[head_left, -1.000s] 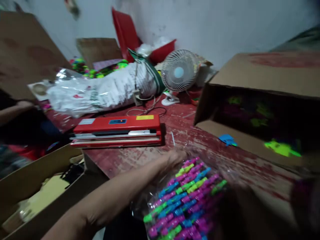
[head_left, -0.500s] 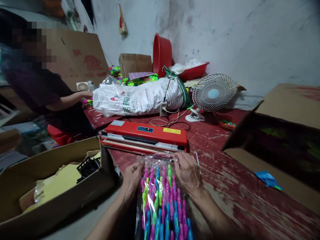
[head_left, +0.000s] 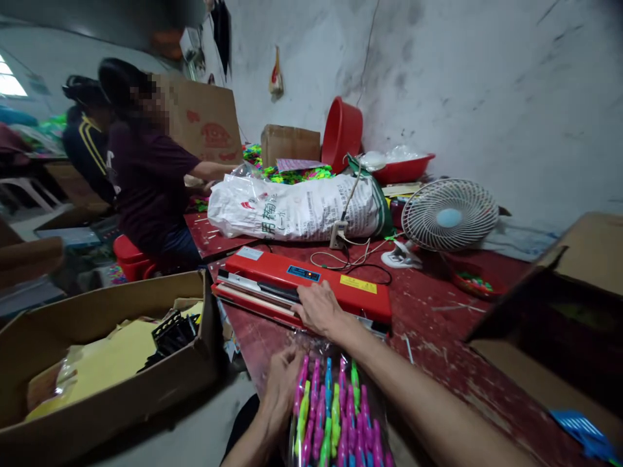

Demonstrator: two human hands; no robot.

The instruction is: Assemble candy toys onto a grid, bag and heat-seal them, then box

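A clear plastic bag [head_left: 335, 415] lies before me, packed with rows of pink, blue and green plastic pieces whose kind I cannot make out. My left hand [head_left: 281, 383] pinches its upper left corner. The bag's top end reaches the front of a red heat sealer [head_left: 272, 266]. My right hand [head_left: 318, 310] is closed over the middle of the sealer's black and silver press bar [head_left: 263, 288], with its fingertips curled under the front edge. My right forearm passes over the bag's upper right corner.
A cardboard box [head_left: 207, 324] with yellow card and black pieces stands at left. Behind the sealer lie a white sack [head_left: 292, 207], cables and a fan [head_left: 448, 214]. An open carton [head_left: 549, 350] and blue comb-like piece [head_left: 584, 431] are at right. Two people sit at left.
My right hand has left the bag's upper right corner and moved up onto the sealer's bar. My left hand stays at the bag. The view has shifted left and up.
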